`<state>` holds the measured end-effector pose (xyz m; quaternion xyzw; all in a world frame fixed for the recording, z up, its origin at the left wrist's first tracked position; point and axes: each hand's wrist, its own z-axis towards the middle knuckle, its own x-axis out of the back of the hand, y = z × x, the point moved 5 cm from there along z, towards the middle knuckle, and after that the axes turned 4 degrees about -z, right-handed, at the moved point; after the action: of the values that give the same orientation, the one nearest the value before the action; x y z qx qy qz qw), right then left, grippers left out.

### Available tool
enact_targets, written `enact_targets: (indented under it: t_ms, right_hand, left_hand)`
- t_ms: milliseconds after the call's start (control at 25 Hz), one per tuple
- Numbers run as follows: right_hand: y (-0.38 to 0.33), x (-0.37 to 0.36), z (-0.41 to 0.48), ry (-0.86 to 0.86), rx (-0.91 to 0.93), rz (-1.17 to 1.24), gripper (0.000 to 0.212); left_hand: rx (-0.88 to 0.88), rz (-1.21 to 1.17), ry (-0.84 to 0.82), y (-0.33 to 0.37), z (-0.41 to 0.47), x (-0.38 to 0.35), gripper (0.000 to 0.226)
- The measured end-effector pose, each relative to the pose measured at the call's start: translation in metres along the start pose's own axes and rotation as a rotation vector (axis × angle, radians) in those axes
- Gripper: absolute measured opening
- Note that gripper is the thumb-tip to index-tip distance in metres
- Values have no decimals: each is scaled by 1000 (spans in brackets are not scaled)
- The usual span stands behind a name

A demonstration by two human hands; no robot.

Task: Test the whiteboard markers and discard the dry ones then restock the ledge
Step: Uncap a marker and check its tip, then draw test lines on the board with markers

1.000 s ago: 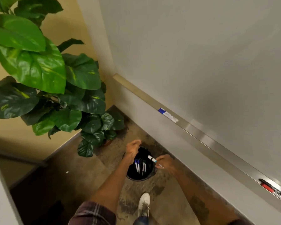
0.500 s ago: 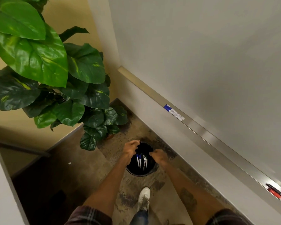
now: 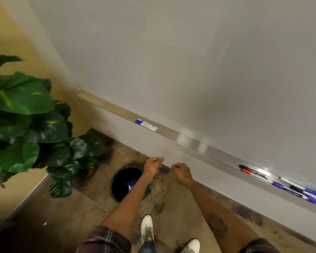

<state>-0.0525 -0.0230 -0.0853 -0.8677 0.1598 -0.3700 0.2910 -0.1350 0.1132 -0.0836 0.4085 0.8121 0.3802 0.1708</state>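
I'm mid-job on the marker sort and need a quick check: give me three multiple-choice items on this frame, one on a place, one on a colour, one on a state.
1. Where is the black bin?
A. On the floor below the ledge
B. On the ledge
C. Beside the right shoe

2. What colour is the cap of the lone marker on the ledge?
A. Red
B. Blue
C. Green

3. What do the hands hold?
A. A marker each
B. One marker, left hand
C. Nothing visible

Answers: 1 A, it stands on the floor near the plant. 2 B, its left end is blue. 3 C, left hand and right hand are loosely curled, no marker showing.
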Motion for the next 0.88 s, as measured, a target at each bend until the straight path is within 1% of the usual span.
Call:
enact_targets:
  t_ms: [120,280,440,520,640,720,880]
  right_hand:
    - [39,59,-5,128,5,106,25]
    - [96,132,-13,336,-9,229,27]
    - [169,199,-22,521,-86,340,30]
    - [203,227,-25,581,-130,377,34]
    - [246,257,-29,591,-196,444,48]
    - [264,270,-30,554,-219,457,56]
    - [278,286,-27,437,-226,475,64]
  left_hand:
    - [-14,45,-96,5,-5,-69,23]
    - [-54,108,-198,7,-14,-149,18]
    - [-107,159,-296,6,-28,-224,13]
    - [-93,164,-358,3,-31,-255,21]
    - [-63,222,-436,-1,-31,-298,44]
    - [-60,284,-465,-2,-29,-322,55]
    - [-17,313,-461,-4,-24,-360,62]
